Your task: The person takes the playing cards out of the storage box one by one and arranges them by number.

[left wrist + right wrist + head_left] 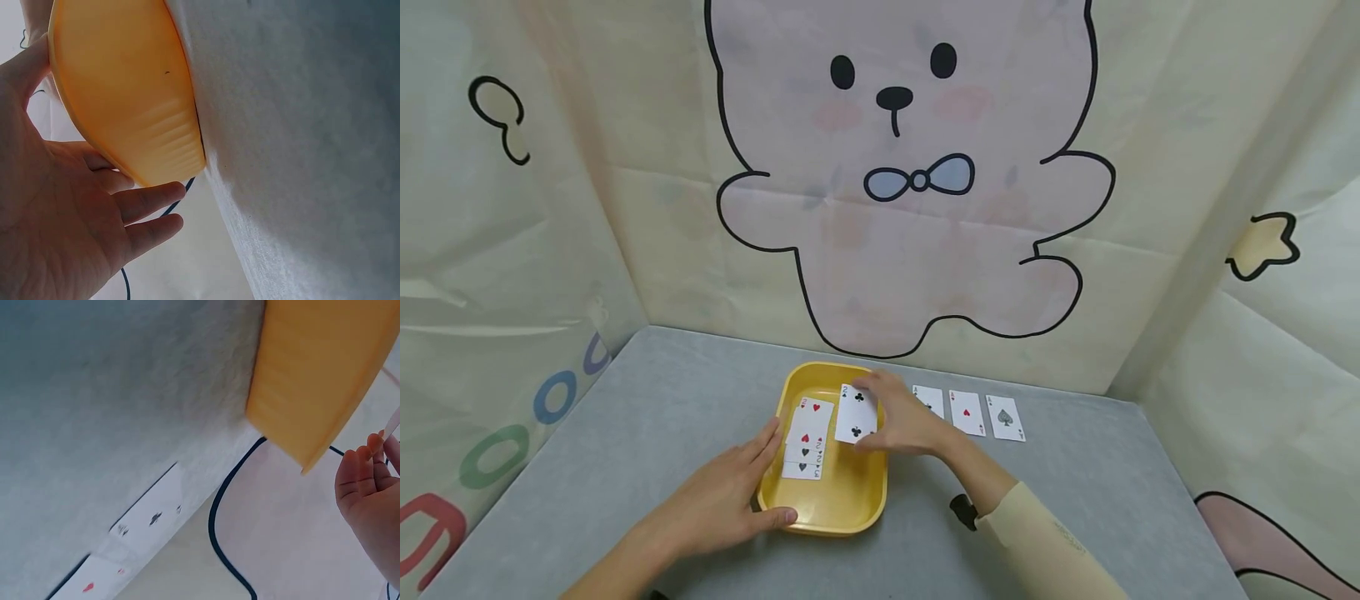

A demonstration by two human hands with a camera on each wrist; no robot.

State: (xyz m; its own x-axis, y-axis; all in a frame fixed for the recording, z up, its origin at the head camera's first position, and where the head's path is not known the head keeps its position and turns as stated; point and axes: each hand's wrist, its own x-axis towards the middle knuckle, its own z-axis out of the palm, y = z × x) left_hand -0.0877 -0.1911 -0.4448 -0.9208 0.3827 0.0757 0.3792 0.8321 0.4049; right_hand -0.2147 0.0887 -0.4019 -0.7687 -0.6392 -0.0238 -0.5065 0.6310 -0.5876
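A playing card, the two of clubs (852, 414), is held over the right half of a yellow tray (831, 521) by my right hand (901, 414). Its thumb and fingers pinch the card along the right side. In the right wrist view, only the edge of a card (394, 424) shows at the fingertips. My left hand (730, 496) holds the tray's left side, thumb over the near rim and fingertips at the left rim. Two fingers (153, 199) stretch along the outer wall in the left wrist view. Several overlapping cards (805, 442), a two of hearts among them, lie inside the tray.
Right of the tray, an ace of hearts (967, 413) and an ace of spades (1004, 417) lie in a row on the grey table (700, 383). A black-suited card (929, 400), partly behind my right hand, begins that row. A printed cloth wall (895, 275) rises behind.
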